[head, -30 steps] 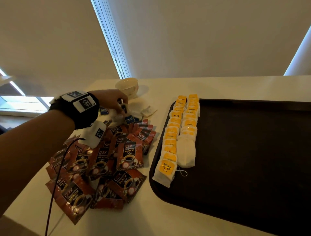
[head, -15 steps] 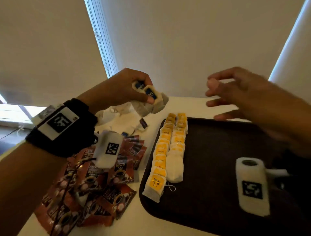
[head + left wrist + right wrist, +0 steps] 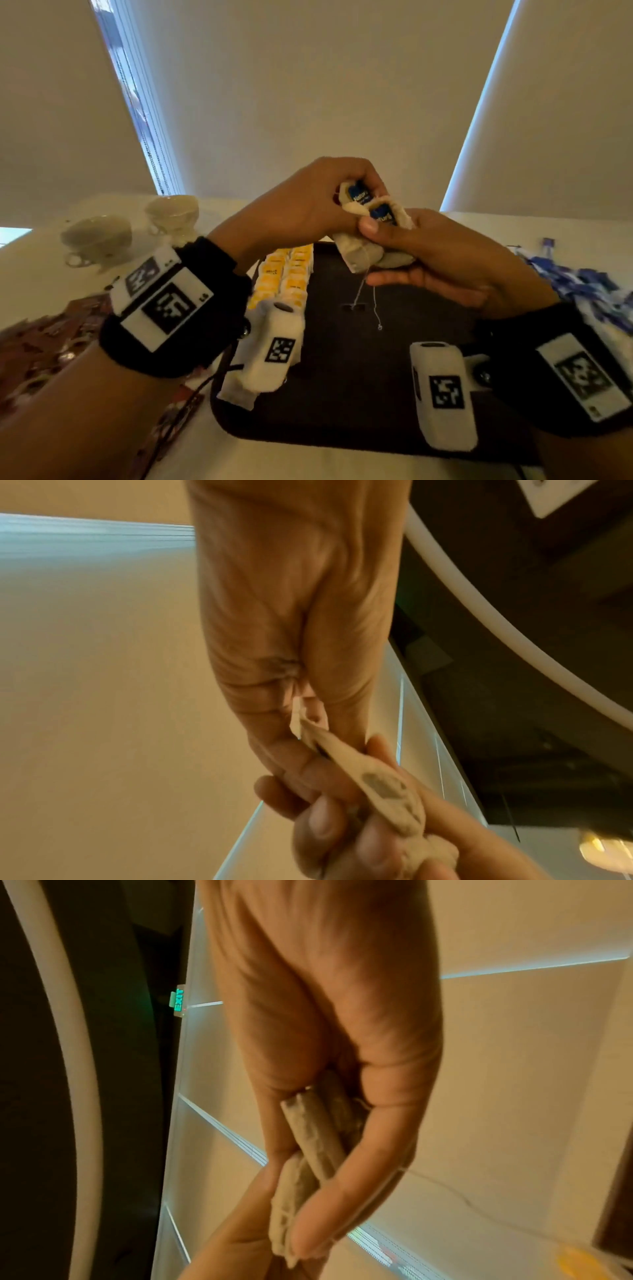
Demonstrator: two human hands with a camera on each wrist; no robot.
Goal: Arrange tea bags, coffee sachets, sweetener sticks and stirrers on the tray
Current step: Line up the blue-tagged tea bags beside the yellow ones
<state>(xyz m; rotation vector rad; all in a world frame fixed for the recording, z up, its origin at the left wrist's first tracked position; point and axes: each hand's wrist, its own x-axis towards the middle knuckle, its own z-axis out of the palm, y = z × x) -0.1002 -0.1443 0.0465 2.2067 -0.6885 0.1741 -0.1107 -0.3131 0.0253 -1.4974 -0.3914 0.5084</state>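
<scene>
At nine o'clock from the tray (image 3: 342, 428) lay the coffee sachets (image 3: 41, 346), not yet arranged, and at ten o'clock stood two cups (image 3: 99, 236). Along the tray's left edge the yellow-tagged tea bags (image 3: 291, 274) were lying in two rows, probably to leave room for the other sorts. Above the tray our left hand (image 3: 301, 209) and right hand (image 3: 445, 260) were together, both pinching a bunch of blue-tagged tea bags (image 3: 370, 236), we think to separate them. At three o'clock waited the blue sticks (image 3: 582, 284).
</scene>
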